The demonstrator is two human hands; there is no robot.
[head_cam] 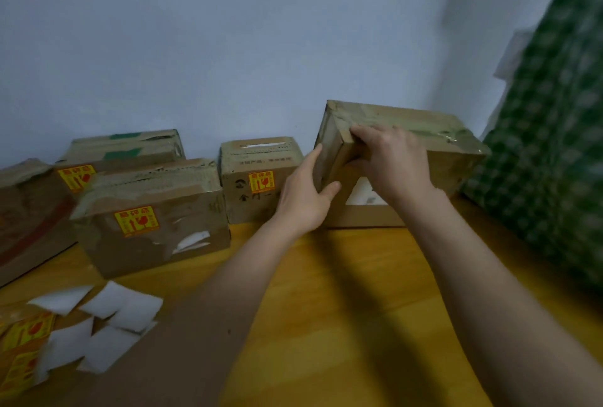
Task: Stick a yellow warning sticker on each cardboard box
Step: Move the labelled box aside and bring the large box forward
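Your right hand (pixel 388 161) is clenched over the upper left corner of the large cardboard box (pixel 434 145) at the right of the table (pixel 342 276); its fingers wrap the top edge and its grip is closed on the box. Your left hand (pixel 305 197) lies flat against the left end of the same box, fingers extended and thumb on the front face, so this grip presses the box rather than closing around it. The box is tilted, with its taped top leaning toward the wall (pixel 228 31). A white label (pixel 362 192) shows on its front face, partly hidden behind your right wrist. No yellow sticker can be seen on the visible part of this box.

To the left, three boxes each carry a yellow warning sticker on the front:
- the small box (pixel 254 207) just beside your left hand, with its sticker (pixel 261 182);
- the front box (pixel 156 243), with its sticker (pixel 137 221) at the upper left of its face;
- the rear box (pixel 120 150) against the wall, with its sticker (pixel 77 177) partly covered by the front box.

A further box (pixel 26 210) stands at the far left edge; its faces are too blurred to read.

At the lower left of the table lie white backing papers (pixel 107 315) in a loose heap, and beside them, touching the heap, the sticker sheets (pixel 23 341), yellow with red print. A green patterned cloth (pixel 554 145) hangs at the right.
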